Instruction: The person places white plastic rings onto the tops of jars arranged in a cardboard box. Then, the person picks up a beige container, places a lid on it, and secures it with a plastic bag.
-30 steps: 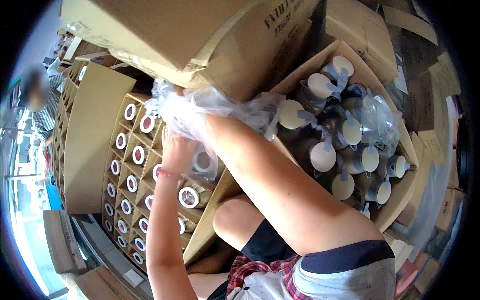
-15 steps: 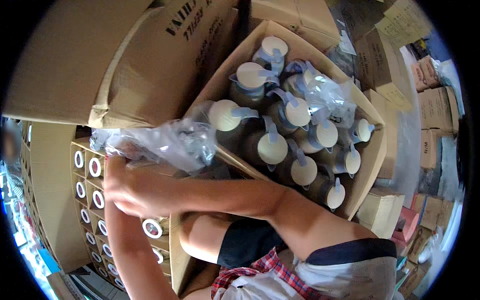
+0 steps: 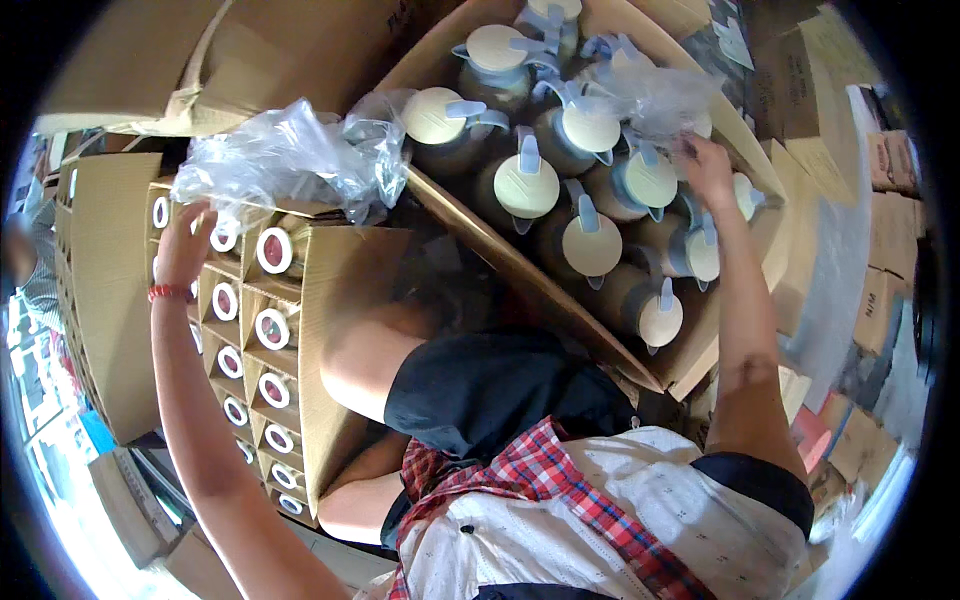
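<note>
My left hand (image 3: 184, 245) is over the left rows of a divided carton, fingers apart, beside a crumpled clear plastic bag (image 3: 290, 160). Round white-rimmed tops with red centres, such as this bottle top (image 3: 274, 250), show in the compartments. Over the large carton (image 3: 520, 265) my right hand (image 3: 708, 168) has its fingers closed on another clear plastic bag (image 3: 655, 98), blurred by motion. Under and around that bag stand several pitchers with cream lids and blue-grey handles, among them a near pitcher (image 3: 526, 188). The fingertips of my right hand are partly hidden.
A big closed carton (image 3: 290, 50) rises at the back left. My bent knee (image 3: 370, 360) sits between the two open cartons. Stacked cartons (image 3: 875, 270) line the right side, near a pink roll (image 3: 812, 432). A person in stripes (image 3: 40, 260) is at the far left.
My right arm has swung from the left carton to the pitcher carton's right side. The left plastic bag lies released across the carton edge. My left hand shows beside it, and the view has shifted.
</note>
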`<state>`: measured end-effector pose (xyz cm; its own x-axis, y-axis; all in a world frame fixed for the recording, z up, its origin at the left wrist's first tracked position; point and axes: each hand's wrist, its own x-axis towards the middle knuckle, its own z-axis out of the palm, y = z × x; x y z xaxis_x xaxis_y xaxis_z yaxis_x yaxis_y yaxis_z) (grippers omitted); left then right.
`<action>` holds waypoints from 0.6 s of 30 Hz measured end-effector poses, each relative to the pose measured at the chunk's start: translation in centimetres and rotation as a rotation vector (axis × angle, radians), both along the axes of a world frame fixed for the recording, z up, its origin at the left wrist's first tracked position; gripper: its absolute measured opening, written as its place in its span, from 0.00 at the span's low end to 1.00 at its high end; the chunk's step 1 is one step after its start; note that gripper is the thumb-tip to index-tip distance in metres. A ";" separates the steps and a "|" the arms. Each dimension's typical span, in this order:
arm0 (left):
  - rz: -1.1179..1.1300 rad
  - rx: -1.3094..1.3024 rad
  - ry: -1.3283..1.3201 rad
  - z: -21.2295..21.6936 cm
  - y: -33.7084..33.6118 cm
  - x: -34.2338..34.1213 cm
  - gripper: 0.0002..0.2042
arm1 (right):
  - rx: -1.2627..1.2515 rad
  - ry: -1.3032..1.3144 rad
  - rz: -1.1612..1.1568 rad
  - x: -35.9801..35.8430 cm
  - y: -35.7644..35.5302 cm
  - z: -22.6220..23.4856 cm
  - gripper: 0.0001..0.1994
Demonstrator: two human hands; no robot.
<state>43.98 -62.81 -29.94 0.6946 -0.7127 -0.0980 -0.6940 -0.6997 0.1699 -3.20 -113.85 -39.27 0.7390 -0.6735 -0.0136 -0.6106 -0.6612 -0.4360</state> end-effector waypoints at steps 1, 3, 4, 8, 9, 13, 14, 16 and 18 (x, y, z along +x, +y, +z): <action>0.151 0.076 0.051 2.8 -1.1 -2.6 0.16 | 0.097 0.021 -0.011 1.6 0.6 -0.1 0.21; 0.011 -0.116 -0.133 4.3 -0.1 -6.0 0.14 | 0.602 -0.131 -0.043 7.3 5.7 4.4 0.15; 0.087 -0.297 0.026 5.6 -1.5 -8.8 0.12 | 0.827 -0.425 0.015 9.5 8.8 5.2 0.15; -0.291 -0.454 -0.280 7.5 -5.9 -19.0 0.09 | 1.231 -0.653 0.618 19.6 18.9 7.5 0.11; -0.401 -0.453 -0.249 7.0 -5.5 -19.9 0.12 | 1.022 -0.535 0.686 22.8 21.4 7.3 0.13; -0.315 -0.273 -0.458 5.9 -8.2 -19.5 0.31 | 0.998 -0.393 0.758 30.6 27.4 10.3 0.17; -0.265 -0.353 -0.341 5.4 -8.8 -17.9 0.32 | 0.606 -0.581 0.701 34.0 29.3 6.6 0.14; -0.195 -0.472 -0.083 3.1 -6.9 -12.5 0.35 | 0.571 -0.217 0.704 37.7 30.7 3.3 0.14; -0.121 -0.519 0.093 2.1 -7.7 -10.0 0.28 | 0.343 -0.208 0.760 38.3 32.0 0.1 0.15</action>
<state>33.99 -70.46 -27.84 0.6097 -0.7583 0.2309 -0.7299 -0.4235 0.5365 35.11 -81.82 -39.19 0.9979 0.0222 0.0601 0.0595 -0.6698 -0.7402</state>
